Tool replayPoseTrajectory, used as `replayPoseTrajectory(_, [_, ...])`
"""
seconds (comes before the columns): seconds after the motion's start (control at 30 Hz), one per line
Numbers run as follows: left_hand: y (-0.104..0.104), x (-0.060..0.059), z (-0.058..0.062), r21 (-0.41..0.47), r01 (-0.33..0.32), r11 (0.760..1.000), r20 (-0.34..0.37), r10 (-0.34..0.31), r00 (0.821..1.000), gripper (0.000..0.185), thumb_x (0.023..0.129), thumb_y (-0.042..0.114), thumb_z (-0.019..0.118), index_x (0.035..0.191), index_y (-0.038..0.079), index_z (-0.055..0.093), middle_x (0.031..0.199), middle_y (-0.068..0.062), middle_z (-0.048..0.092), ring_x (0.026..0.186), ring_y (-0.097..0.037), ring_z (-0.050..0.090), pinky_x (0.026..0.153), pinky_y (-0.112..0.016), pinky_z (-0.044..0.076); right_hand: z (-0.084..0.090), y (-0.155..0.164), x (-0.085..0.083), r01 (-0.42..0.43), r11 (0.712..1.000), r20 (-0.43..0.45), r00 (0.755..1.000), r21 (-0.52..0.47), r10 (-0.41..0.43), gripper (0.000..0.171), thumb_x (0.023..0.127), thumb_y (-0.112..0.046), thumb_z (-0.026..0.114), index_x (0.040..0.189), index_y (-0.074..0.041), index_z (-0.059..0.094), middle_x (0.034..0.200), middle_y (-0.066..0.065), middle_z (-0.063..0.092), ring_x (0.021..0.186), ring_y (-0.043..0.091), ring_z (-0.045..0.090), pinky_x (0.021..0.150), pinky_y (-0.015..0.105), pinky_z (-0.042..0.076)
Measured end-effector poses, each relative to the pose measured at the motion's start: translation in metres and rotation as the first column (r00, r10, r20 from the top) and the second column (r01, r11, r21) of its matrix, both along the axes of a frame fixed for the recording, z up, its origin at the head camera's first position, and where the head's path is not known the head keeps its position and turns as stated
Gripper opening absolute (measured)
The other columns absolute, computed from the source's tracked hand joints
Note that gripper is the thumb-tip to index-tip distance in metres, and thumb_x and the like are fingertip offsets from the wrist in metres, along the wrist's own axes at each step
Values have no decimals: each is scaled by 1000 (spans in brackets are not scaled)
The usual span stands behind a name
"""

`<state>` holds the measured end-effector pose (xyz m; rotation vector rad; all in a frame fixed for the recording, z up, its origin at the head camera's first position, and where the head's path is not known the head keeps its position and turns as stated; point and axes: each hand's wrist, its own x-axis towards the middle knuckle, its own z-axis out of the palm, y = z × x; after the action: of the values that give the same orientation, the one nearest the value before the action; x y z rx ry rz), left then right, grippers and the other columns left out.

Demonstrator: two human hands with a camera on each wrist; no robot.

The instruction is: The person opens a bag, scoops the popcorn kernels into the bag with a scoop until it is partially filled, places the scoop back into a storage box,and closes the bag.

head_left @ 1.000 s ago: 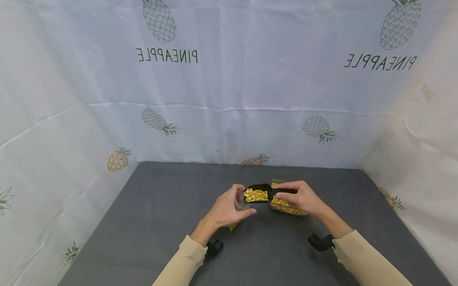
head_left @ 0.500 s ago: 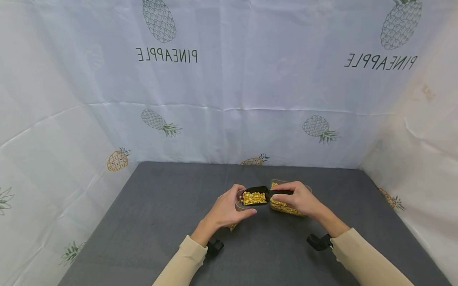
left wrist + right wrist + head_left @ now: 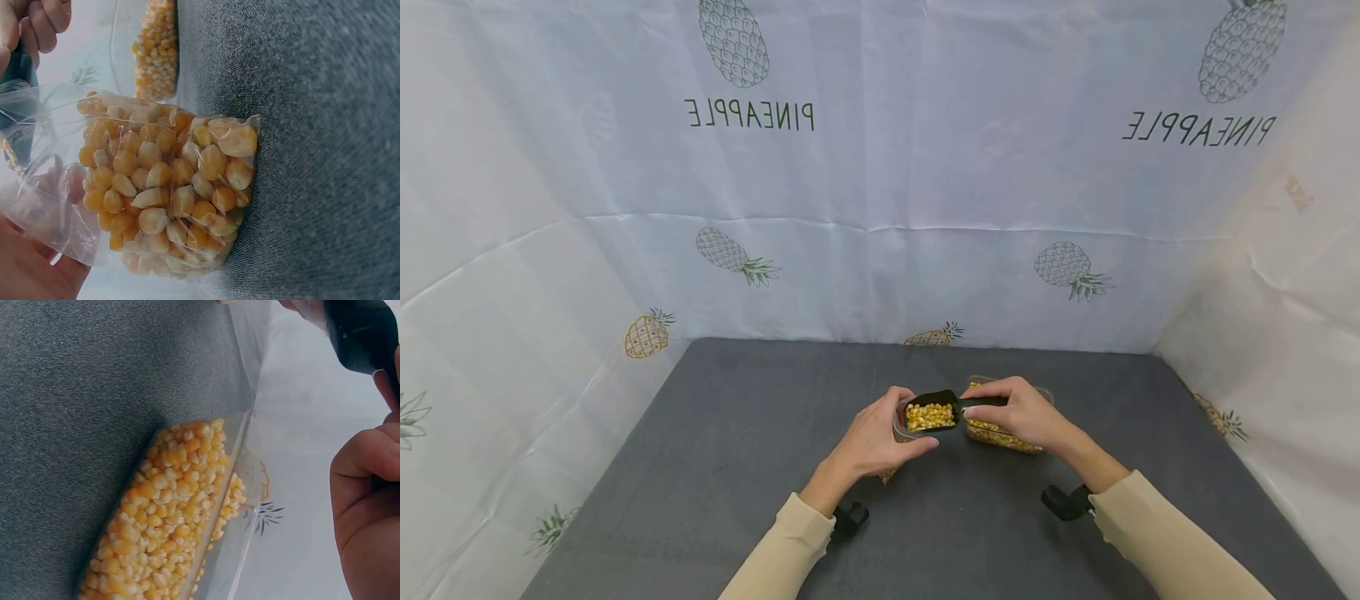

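Note:
My left hand [image 3: 880,433] grips the top of a clear plastic bag [image 3: 169,187] partly filled with corn kernels; the bag stands on the grey mat [image 3: 715,467]. My right hand [image 3: 1011,412] pinches the handle of a black scoop [image 3: 932,412] loaded with kernels and holds it over the bag's mouth. In the right wrist view the scoop's handle [image 3: 365,334] shows above my curled fingers [image 3: 365,487]. A clear box of corn [image 3: 169,512] sits on the mat just under my right hand, and its near side [image 3: 1000,437] shows in the head view.
White cloth printed with pineapples [image 3: 880,208] walls the mat at the back and on both sides. Black wrist camera mounts [image 3: 850,518] [image 3: 1063,502] hang under my sleeves. Bare grey mat lies to the left and in front of my hands.
My right hand has carried the loaded scoop a little to the left, from beside the box to over the bag's mouth. My left hand has kept its hold on the bag.

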<state>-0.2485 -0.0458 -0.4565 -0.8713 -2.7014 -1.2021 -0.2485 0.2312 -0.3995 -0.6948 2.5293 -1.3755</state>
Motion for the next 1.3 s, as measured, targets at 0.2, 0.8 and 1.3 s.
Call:
replayPoseTrajectory(0.2, [0,1,1,0,-3,1000,8,3,1000,67,87,60,73,133,15,52,98,6,58,75,-7,54,66,-28,48,2,-2,0,-30,999,-56,998,30,32,34,98,-22,70,124,-1,71,104,17,72,68,22,58,64,32,47])
replayPoseTrajectory(0.8, [1,0,-1,-9,-5,1000,1,5,1000,67,88,61,71,132,14,53,93,7,54,75,-7,55,66,-29,48,24,-8,-1,-59,983,-104,992,175,78,33,99,-27,69,124,-6,73,127,16,67,111,28,65,81,41,50])
replayPoseTrajectory(1.3, [0,0,-2,11,-1,1000,-14,1,1000,65,87,57,73,132,15,53,95,6,53,75,-9,53,66,-28,47,38,-15,0,-71,972,-114,989,225,98,30,96,-24,73,120,-7,74,116,9,72,98,19,67,77,36,54])
